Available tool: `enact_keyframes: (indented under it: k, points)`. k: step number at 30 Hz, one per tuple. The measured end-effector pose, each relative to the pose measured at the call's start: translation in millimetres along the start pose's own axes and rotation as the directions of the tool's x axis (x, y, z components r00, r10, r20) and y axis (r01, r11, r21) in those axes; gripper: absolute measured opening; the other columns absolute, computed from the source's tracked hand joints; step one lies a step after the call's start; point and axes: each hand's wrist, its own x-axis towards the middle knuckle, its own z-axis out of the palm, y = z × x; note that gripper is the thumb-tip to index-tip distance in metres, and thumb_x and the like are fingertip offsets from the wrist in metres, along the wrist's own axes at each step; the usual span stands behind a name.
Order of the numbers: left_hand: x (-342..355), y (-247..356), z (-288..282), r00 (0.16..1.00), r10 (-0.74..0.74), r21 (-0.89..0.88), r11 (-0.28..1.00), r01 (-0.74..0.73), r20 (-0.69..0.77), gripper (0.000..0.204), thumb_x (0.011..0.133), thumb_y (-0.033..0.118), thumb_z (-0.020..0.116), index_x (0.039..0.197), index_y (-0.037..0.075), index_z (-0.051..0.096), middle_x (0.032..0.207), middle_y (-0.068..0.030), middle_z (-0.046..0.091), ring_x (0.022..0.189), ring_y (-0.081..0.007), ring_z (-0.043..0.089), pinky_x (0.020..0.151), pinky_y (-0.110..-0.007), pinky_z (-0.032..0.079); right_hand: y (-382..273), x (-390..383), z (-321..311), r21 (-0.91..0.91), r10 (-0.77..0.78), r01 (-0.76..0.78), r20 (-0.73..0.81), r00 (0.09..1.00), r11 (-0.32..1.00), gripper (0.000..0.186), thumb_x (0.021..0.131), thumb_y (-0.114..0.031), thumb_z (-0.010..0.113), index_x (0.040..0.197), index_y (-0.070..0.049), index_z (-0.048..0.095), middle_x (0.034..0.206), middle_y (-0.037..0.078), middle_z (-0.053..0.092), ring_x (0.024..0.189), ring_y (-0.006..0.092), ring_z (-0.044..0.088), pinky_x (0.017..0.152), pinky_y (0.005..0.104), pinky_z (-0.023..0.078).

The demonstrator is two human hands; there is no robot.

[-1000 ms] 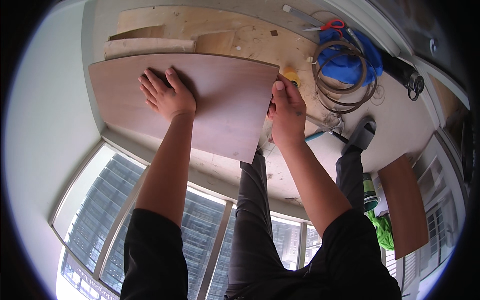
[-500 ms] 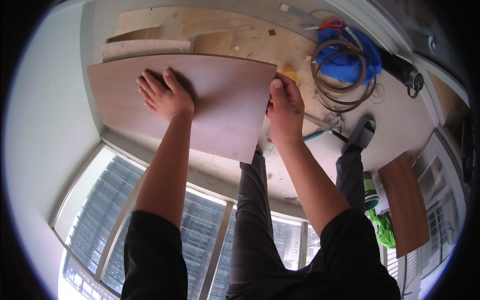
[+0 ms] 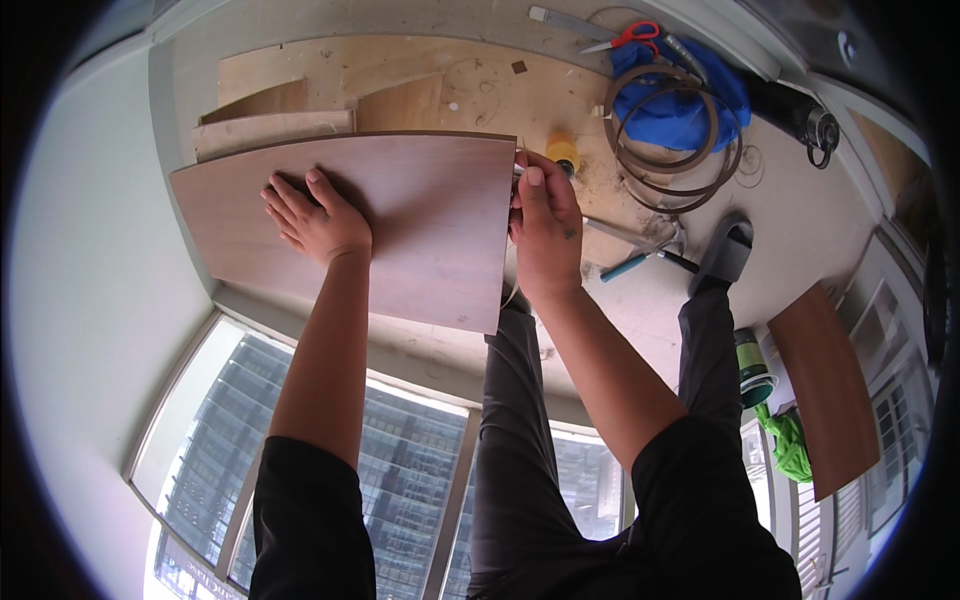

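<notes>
A flat brown wood-grain panel (image 3: 430, 230) lies before me, its straight right edge facing my right hand. My left hand (image 3: 318, 220) presses flat on its upper face with the fingers spread. At the panel's upper right corner, my right hand (image 3: 548, 220) is closed, thumb up and fingers curled. A small shiny bit shows between those fingers and the edge; the rest is hidden, so its kind cannot be made out. A thin pale strip hangs below the right hand beside the panel's lower right corner.
Wooden boards (image 3: 400, 105) lie beyond the panel. Farther right are a yellow container (image 3: 563, 150), brown edging coils (image 3: 715, 140), red-handled scissors (image 3: 634, 36), blue cloth (image 3: 738, 100) and a black bottle (image 3: 800, 120). A hammer (image 3: 668, 248) lies near my slippered foot. Another brown panel (image 3: 825, 390) stands right.
My right hand has shifted slightly off the panel's corner, and a shiny bit now shows at its fingers. My left hand stays flat on the panel. The whole view has shifted a little.
</notes>
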Motion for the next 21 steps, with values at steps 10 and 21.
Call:
enact_keyframes:
  k: [10, 21]
  points:
    - [-0.2, -0.1, -1.5, 1.0, -0.002, 0.018, 1.0, 0.001, 0.021, 0.076, 0.097, 0.063, 0.028, 0.155, 0.014, 0.024, 0.162, -0.0108, 0.018, 0.149, -0.0279, 0.015, 0.119, -0.046, 0.012, 8.7, 7.5, -4.5, -0.118, -0.056, 0.055, -0.005, 0.998, 0.991, 0.034, 0.101, -0.029, 0.056, 0.119, -0.001, 0.059, 0.093, -0.001, 0.062, 0.082, 0.0048, 0.053, 0.074, 0.0213, 0.044]
    - [-0.7, 1.6, -2.7, 0.999, -0.01, 0.021, 1.0, 0.008, 0.049, 0.075, 0.098, 0.06, 0.029, 0.155, 0.013, 0.021, 0.163, -0.0104, 0.016, 0.15, -0.0274, 0.012, 0.12, -0.048, 0.009, -6.6, 6.3, -2.4, -0.257, -0.009, -0.006, -0.056, 0.998, 0.966, 0.026, 0.098, -0.027, 0.061, 0.104, -0.002, 0.064, 0.077, -0.003, 0.059, 0.06, 0.0036, 0.046, 0.053, 0.0211, 0.038]
